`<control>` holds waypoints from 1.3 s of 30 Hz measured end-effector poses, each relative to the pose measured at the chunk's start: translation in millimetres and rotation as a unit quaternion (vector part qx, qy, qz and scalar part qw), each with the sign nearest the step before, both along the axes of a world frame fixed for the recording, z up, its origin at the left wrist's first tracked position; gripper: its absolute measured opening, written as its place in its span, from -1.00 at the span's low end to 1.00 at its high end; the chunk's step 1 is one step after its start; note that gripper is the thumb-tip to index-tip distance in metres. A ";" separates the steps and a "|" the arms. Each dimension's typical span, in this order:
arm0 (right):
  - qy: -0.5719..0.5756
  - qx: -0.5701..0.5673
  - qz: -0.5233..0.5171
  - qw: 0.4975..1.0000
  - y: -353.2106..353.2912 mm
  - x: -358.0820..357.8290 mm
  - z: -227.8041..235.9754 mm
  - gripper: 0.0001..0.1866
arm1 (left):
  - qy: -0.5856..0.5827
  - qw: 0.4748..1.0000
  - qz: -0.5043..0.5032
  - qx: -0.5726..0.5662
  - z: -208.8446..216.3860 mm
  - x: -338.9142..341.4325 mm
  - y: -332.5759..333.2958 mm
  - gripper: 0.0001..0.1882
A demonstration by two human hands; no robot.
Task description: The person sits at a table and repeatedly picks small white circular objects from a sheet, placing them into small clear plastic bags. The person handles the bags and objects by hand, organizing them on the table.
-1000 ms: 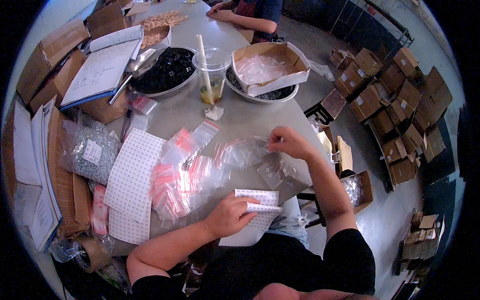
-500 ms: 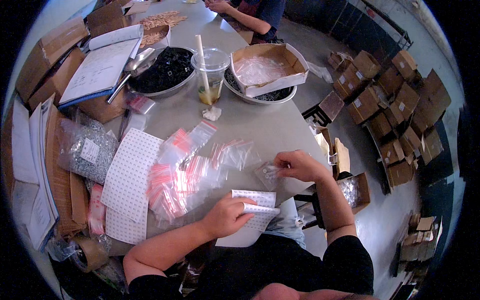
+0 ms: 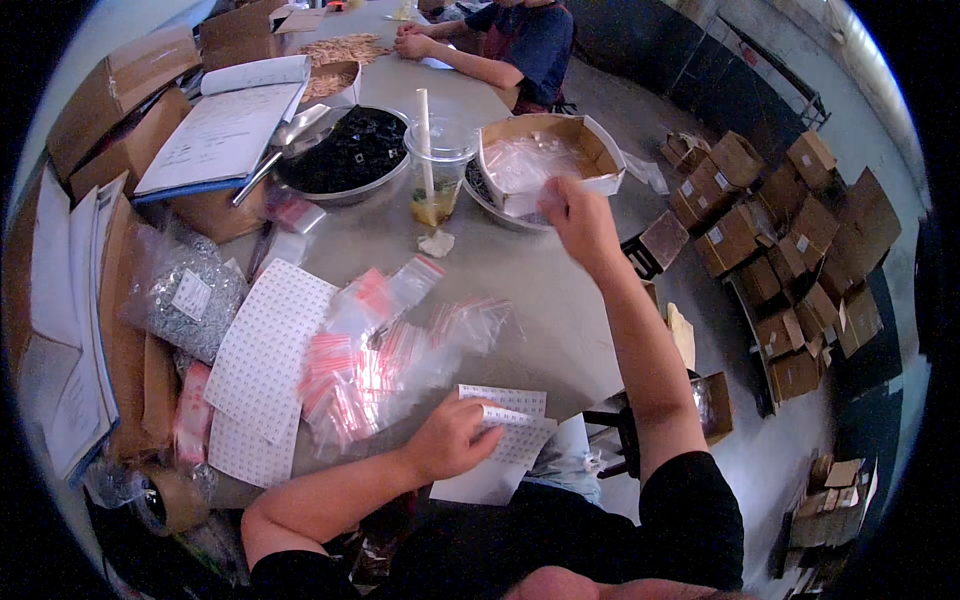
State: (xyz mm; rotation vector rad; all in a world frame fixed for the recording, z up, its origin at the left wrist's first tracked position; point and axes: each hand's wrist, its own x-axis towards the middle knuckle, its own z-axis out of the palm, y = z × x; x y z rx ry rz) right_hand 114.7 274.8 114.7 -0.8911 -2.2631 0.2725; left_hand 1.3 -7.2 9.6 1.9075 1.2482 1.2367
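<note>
A folded white paper label sheet (image 3: 522, 432) is pinched in the left hand (image 3: 453, 440) beside the grey table (image 3: 560, 320); near a white cardboard box (image 3: 598, 152), the right hand (image 3: 580, 220) is curled fist-like, its hold unclear.

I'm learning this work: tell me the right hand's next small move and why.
Probably open the right hand over the white box: clear bags lie inside, and the one it gripped at the table's edge half a second ago is gone from there. Blur hides whether it's held.
</note>
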 end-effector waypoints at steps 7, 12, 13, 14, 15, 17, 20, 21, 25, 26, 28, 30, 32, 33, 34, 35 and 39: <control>-0.139 0.076 -0.193 0.968 79.4 -22.5 -10.9 -0.41 | -0.007 1.000 -0.005 0.014 -2.1 -2.0 3.8 -0.82; -0.019 0.056 -0.045 0.997 23.9 -2.3 -9.2 -0.54 | -0.021 0.999 0.039 0.001 -4.4 -0.5 2.3 -0.82; -0.016 0.031 -0.008 0.999 3.8 5.0 -8.7 -0.58 | -0.029 0.998 0.047 -0.002 0.1 -0.7 2.0 -0.82; -0.038 -0.041 0.052 0.997 -19.8 14.6 -10.7 -0.64 | -0.038 0.997 0.063 -0.014 4.7 -1.3 1.3 -0.83; -0.060 -0.110 0.109 0.986 -45.4 26.0 -11.2 -0.69 | -0.043 0.996 0.070 -0.020 3.7 -1.0 1.2 -0.83; -0.140 -0.287 0.207 0.925 -91.6 45.2 -9.8 -0.76 | -0.051 0.994 0.087 -0.030 1.0 -0.6 2.0 -0.83; -0.142 -0.294 0.294 0.898 -135.0 64.7 -14.5 -0.81 | -0.073 0.991 0.101 -0.044 3.9 0.2 2.4 -0.85; -0.145 -0.284 0.281 0.905 -143.6 67.1 -17.5 -0.82 | -0.074 0.991 0.105 -0.048 2.5 0.1 2.6 -0.85; -0.123 -0.271 0.215 0.930 -160.8 71.2 -31.5 -0.84 | -0.068 0.991 0.107 -0.053 3.2 0.6 2.7 -0.85; -0.124 -0.258 0.204 0.936 -164.0 71.5 -33.0 -0.85 | -0.056 0.992 0.103 -0.054 5.0 -0.6 2.8 -0.86; -0.126 -0.233 0.185 0.946 -169.3 71.3 -35.6 -0.85 | -0.049 0.992 0.098 -0.056 8.3 -1.4 2.5 -0.86; -0.107 -0.203 0.187 0.955 -170.9 69.8 -38.8 -0.86 | -0.057 0.992 0.096 -0.059 10.8 -1.0 2.1 -0.87; -0.103 -0.177 0.185 0.961 -172.2 69.9 -40.6 -0.86 | -0.052 0.993 0.101 -0.044 10.2 -0.5 3.3 -0.87; -0.106 -0.166 0.182 0.963 -173.2 70.0 -41.2 -0.86 | -0.049 0.993 0.104 -0.036 10.1 -0.7 3.7 -0.87; -0.110 -0.155 0.179 0.965 -173.7 69.5 -41.9 -0.86 | -0.045 0.993 0.106 -0.035 10.1 -1.3 4.1 -0.87; -0.109 -0.152 0.186 0.965 -173.9 69.4 -42.5 -0.87 | -0.042 0.993 0.107 -0.034 10.4 -2.3 4.3 -0.87; -0.093 -0.241 0.247 0.934 -156.4 72.1 -40.0 -0.88 | -0.034 0.991 0.120 -0.044 10.5 -3.8 4.5 -0.88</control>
